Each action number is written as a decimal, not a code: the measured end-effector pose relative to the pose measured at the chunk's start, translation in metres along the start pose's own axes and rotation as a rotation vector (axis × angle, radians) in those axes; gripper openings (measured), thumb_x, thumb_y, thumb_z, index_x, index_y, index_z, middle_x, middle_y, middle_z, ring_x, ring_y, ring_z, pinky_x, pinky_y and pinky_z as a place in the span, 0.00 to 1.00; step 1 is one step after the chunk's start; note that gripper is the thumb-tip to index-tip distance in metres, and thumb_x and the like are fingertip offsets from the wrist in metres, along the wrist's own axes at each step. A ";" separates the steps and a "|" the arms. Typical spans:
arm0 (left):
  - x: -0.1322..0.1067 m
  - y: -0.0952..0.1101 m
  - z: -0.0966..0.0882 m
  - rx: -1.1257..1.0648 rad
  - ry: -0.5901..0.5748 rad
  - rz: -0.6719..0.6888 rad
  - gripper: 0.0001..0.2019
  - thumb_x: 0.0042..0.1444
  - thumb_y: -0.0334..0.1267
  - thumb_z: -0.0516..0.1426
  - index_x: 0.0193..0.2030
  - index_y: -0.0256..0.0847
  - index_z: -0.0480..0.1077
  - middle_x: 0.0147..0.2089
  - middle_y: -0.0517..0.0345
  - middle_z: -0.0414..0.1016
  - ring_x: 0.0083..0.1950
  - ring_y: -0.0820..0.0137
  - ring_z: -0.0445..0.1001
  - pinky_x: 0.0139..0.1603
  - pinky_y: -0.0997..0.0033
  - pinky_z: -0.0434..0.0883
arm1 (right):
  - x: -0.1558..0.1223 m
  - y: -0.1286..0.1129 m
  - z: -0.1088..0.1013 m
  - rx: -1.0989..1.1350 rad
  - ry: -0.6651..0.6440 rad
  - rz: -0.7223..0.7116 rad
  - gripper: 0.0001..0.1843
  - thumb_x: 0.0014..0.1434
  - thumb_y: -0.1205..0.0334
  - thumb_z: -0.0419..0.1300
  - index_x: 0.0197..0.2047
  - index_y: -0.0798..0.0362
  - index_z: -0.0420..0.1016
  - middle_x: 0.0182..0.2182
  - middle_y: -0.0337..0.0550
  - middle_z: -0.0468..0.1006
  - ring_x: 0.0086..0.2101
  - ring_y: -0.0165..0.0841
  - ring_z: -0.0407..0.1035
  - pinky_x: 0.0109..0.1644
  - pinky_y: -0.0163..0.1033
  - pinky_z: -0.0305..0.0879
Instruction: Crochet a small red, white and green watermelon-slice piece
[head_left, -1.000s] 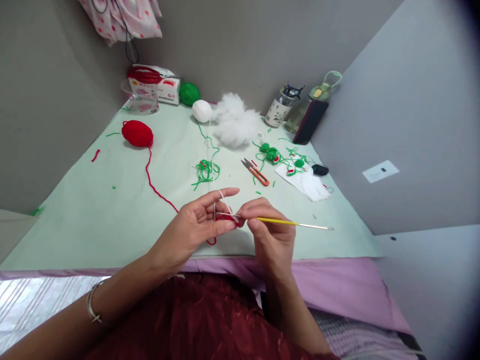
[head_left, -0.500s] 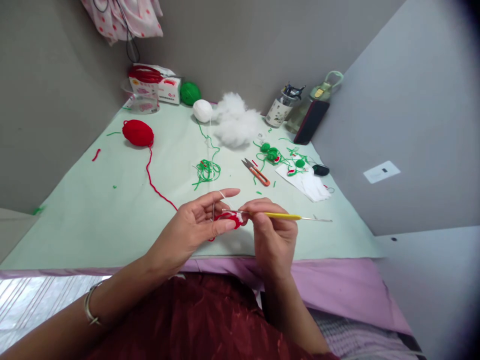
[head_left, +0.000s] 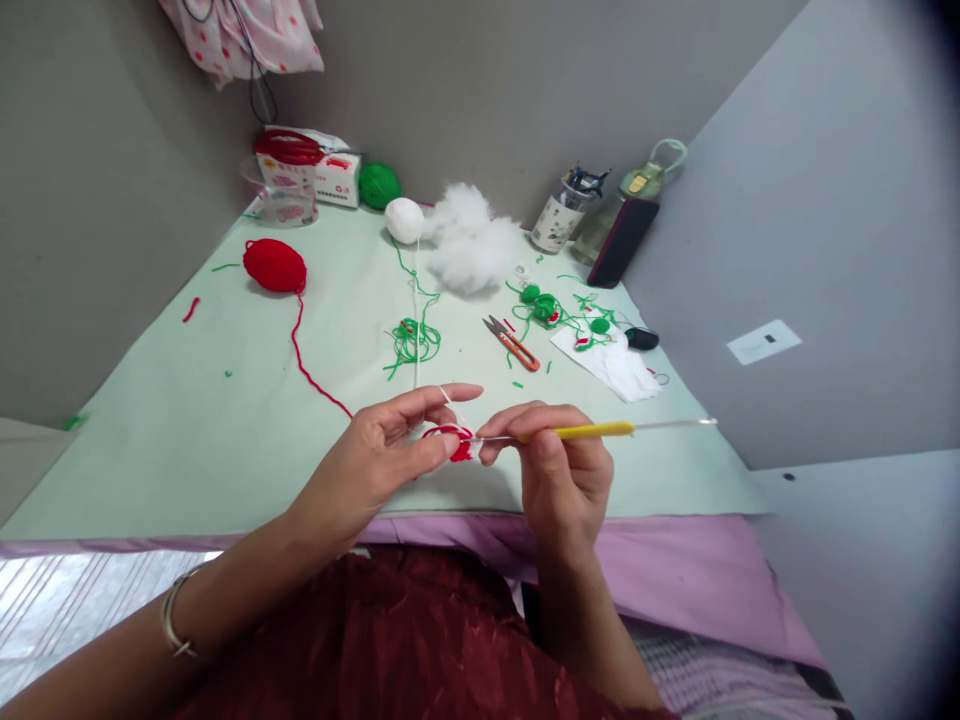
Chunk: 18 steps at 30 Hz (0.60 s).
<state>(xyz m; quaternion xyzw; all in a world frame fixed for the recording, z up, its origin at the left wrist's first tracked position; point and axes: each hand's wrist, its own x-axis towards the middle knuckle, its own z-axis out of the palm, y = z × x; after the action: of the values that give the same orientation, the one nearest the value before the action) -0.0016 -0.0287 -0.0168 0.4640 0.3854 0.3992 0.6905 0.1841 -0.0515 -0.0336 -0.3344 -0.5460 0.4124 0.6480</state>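
Between thumb and fingers my left hand (head_left: 390,445) pinches a small red and white crochet piece (head_left: 463,447). White yarn runs over its raised index finger and back to a white yarn ball (head_left: 405,221). My right hand (head_left: 566,465) is closed around the yellow handle of a crochet hook (head_left: 585,432), whose left end reaches the piece; its tip is hidden at the stitches. Red yarn (head_left: 315,372) trails from under my left hand to a red yarn ball (head_left: 275,266).
Orange thread snips (head_left: 512,344) and a green yarn tangle (head_left: 414,342) lie beyond my hands. Farther back are white stuffing (head_left: 474,240), a green yarn ball (head_left: 380,186), a pen holder (head_left: 559,218), a bottle (head_left: 600,230) and a dark phone (head_left: 624,244). Small green pieces (head_left: 546,308) lie by a tissue (head_left: 611,365).
My right hand has moved right and slightly down, drawing the hook along with it. The crochet piece has tilted a little in my left hand, which stays nearly in place.
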 end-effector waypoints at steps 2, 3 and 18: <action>0.000 0.001 0.000 0.017 0.012 0.014 0.19 0.60 0.43 0.69 0.58 0.54 0.82 0.39 0.61 0.74 0.45 0.66 0.71 0.55 0.65 0.67 | -0.002 -0.001 0.001 -0.082 0.008 -0.071 0.11 0.74 0.61 0.57 0.46 0.45 0.82 0.39 0.42 0.85 0.32 0.33 0.78 0.37 0.43 0.76; 0.000 0.002 0.001 0.024 0.019 0.020 0.19 0.59 0.42 0.69 0.58 0.53 0.82 0.39 0.61 0.75 0.46 0.65 0.72 0.57 0.64 0.66 | -0.002 -0.002 0.002 -0.116 0.007 -0.103 0.11 0.74 0.62 0.56 0.46 0.44 0.82 0.39 0.42 0.85 0.32 0.34 0.78 0.37 0.44 0.76; 0.000 0.003 0.011 -0.024 0.085 0.077 0.24 0.58 0.38 0.69 0.62 0.47 0.78 0.36 0.64 0.73 0.36 0.73 0.70 0.44 0.72 0.71 | -0.013 0.004 0.000 -0.789 -0.136 -0.559 0.19 0.71 0.71 0.59 0.61 0.44 0.77 0.47 0.45 0.85 0.42 0.33 0.81 0.44 0.37 0.80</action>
<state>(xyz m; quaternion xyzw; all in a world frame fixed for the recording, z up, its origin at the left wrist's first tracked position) 0.0075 -0.0317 -0.0105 0.4528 0.3913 0.4496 0.6631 0.1827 -0.0617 -0.0433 -0.3672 -0.7708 0.0050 0.5206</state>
